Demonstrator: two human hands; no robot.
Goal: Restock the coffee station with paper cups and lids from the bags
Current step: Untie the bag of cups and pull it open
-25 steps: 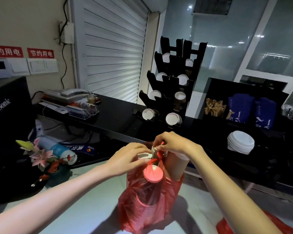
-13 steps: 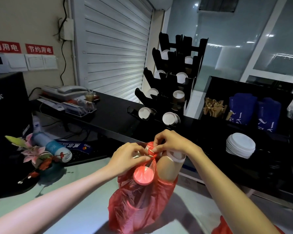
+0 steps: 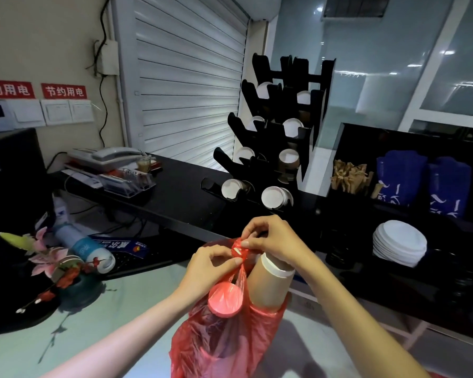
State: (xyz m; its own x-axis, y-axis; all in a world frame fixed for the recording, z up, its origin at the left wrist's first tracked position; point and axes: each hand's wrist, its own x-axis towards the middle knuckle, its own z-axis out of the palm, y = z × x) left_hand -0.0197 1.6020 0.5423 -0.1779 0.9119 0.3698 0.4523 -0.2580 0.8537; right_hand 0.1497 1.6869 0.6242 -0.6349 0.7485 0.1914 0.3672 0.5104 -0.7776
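Both hands at knot of red bag (image 3: 224, 339) on tabletop (image 3: 99, 328).

Behind bag: black cup rack (image 3: 273, 137) w/ cups; white lid stack (image 3: 399, 242) to bag's right, flowers (image 3: 52, 263) to its left. Brown cup sleeve (image 3: 268, 287) sticks out of bag top beside knot. Left hand (image 3: 210, 266) & right hand (image 3: 273, 238) fingers closed, pinching knot (image 3: 239, 251) from either side.

My fingertips (image 3: 231, 264) cover most of the red bag's knot (image 3: 239, 251), so I can't tell how it's tied. The red bag (image 3: 221, 342) runs off the bottom edge, its contents only hazy shapes through plastic. The brown cup stack (image 3: 268, 287) vanishes into it. The monitor (image 3: 11, 186) is cut off at left, its lettering partial.
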